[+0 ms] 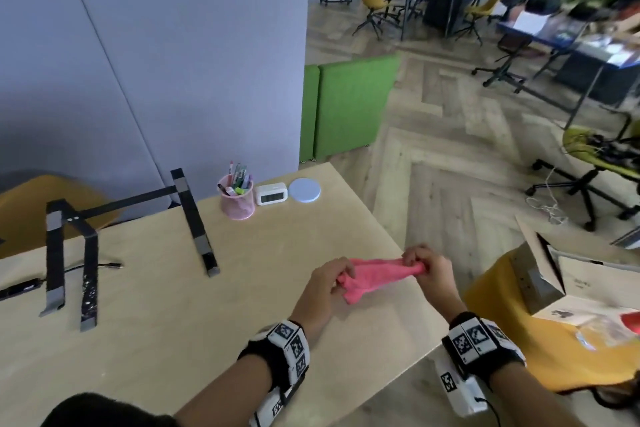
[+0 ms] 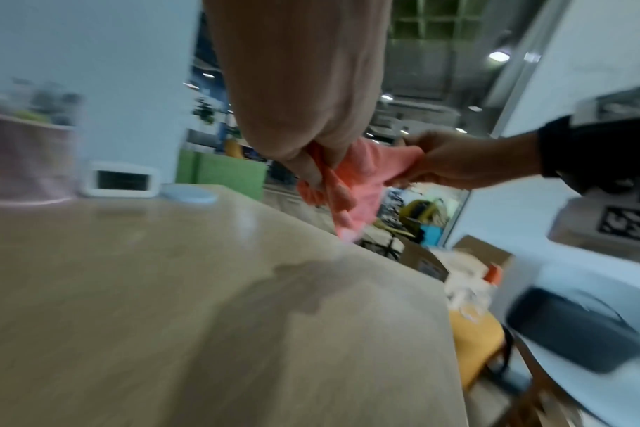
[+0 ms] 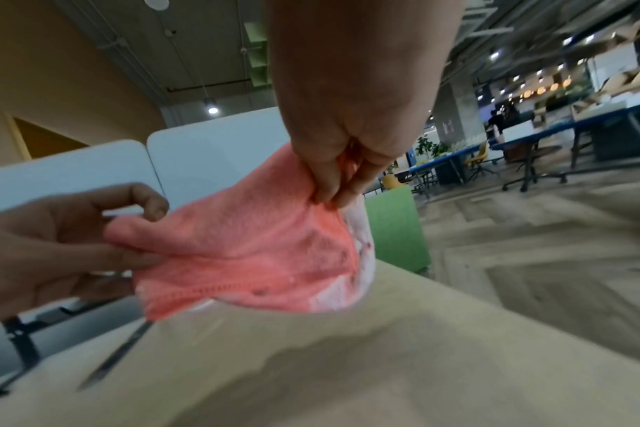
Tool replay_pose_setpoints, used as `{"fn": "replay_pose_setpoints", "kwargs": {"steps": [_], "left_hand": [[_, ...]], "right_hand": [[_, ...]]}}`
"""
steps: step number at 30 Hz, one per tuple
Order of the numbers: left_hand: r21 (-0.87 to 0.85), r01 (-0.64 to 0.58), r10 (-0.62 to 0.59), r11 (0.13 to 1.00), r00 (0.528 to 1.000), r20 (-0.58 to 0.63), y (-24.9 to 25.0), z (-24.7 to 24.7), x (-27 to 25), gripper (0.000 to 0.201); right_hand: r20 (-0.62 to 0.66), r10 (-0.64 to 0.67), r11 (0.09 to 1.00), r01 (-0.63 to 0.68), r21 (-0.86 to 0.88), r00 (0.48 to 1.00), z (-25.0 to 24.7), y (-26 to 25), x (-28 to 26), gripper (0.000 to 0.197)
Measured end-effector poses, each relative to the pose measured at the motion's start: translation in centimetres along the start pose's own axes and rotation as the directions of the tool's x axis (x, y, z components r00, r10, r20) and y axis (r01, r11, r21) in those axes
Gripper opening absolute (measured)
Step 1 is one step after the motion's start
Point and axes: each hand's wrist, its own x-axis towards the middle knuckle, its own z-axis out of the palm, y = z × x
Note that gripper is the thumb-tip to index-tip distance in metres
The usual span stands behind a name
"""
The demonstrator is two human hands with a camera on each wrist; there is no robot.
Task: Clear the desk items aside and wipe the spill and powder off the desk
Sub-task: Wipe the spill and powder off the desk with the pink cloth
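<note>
Nearest, both hands hold a pink cloth (image 1: 374, 276) in the air above the right part of the desk (image 1: 180, 315), not touching it. The left hand (image 1: 323, 282) has its fingers curled round the cloth's left end, thumb and fingers pinching a fold. The right hand (image 1: 431, 269) pinches the other end between thumb and fingertips, so the cloth hangs stretched between the two. In the right wrist view the cloth (image 3: 245, 248) shows a whitish patch and small dark specks near its lower right edge. Both wrists wear black bands with printed square markers.

Further left on the desk stands a black laptop stand (image 1: 86, 236), white specks of powder on one of its front legs. A black cable (image 1: 20, 288) lies beside it.

At the far edge sit a pink pen cup (image 1: 238, 203), a white clock (image 1: 272, 193) just right of it, and a pale blue round disc (image 1: 304, 189) next to the clock.

To the right of the desk, a yellow chair (image 1: 512, 333) carries an open cardboard box (image 1: 540, 274).
</note>
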Motion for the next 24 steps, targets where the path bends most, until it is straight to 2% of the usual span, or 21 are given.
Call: {"fn": "replay_pose_setpoints", "kwargs": {"steps": [2,4,5,6,7,8,9,11,13,16,18,20,22,24], "left_hand": [[0.039,-0.027,0.022,0.999,0.992,0.128,-0.4,2.6,0.6,0.021],[0.229,-0.039,-0.040,0.973,0.943,0.330,-1.9,4.6,0.5,0.031],[0.393,-0.042,-0.143,0.919,0.891,0.431,-2.8,5.1,0.2,0.041],[0.547,-0.078,-0.261,0.833,0.818,0.514,-4.0,5.6,-0.2,0.057],[0.636,-0.140,-0.364,0.759,0.719,0.593,-4.8,6.0,-0.7,0.074],[0.661,-0.191,-0.424,0.725,0.632,0.648,-5.3,6.2,-1.2,0.086],[0.662,-0.214,-0.438,0.718,0.600,0.670,-5.3,6.3,-1.6,0.092],[0.649,-0.227,-0.422,0.726,0.599,0.680,-5.3,6.2,-1.6,0.091],[0.652,-0.228,-0.422,0.723,0.601,0.679,-4.3,6.0,-1.6,0.084],[0.634,-0.294,-0.363,0.715,0.618,0.697,-4.1,5.8,-1.4,0.086],[0.627,-0.352,-0.321,0.695,0.629,0.708,-5.0,5.6,-1.4,0.093],[0.624,-0.364,-0.292,0.691,0.649,0.702,-5.6,5.2,-1.7,0.092],[0.656,-0.322,-0.342,0.683,0.653,0.676,-5.8,4.7,-2.2,0.084],[0.686,-0.300,-0.381,0.663,0.654,0.654,-5.7,4.3,-2.7,0.084]], "right_hand": [[-0.007,-0.011,0.997,0.011,-0.083,1.000,-1.5,2.0,-0.7,0.034],[0.071,0.048,0.981,-0.033,-0.194,0.996,-2.2,4.7,-2.3,0.041],[0.173,0.110,0.958,-0.058,-0.281,0.979,-2.2,5.8,-3.3,0.045],[0.304,0.209,0.917,-0.078,-0.391,0.929,-2.0,6.7,-4.6,0.045],[0.403,0.317,0.863,-0.084,-0.498,0.858,-1.8,7.5,-5.8,0.041],[0.439,0.422,0.806,-0.106,-0.582,0.793,-1.8,8.1,-6.7,0.039],[0.430,0.475,0.766,-0.120,-0.631,0.768,-1.7,8.3,-7.2,0.042],[0.347,0.432,0.749,-0.117,-0.653,0.832,-1.4,7.8,-7.6,0.042],[0.285,0.363,0.771,-0.114,-0.627,0.887,-0.9,6.9,-7.6,0.046],[0.338,0.248,0.801,0.004,-0.599,0.908,1.0,6.1,-8.0,0.062],[0.383,0.199,0.813,0.067,-0.579,0.902,2.6,6.2,-8.4,0.064],[0.431,0.210,0.805,0.095,-0.586,0.878,4.2,6.9,-9.0,0.065],[0.503,0.263,0.748,0.155,-0.645,0.823,4.8,7.4,-9.6,0.063],[0.520,0.328,0.651,0.211,-0.730,0.789,5.7,8.2,-9.7,0.061]]}}
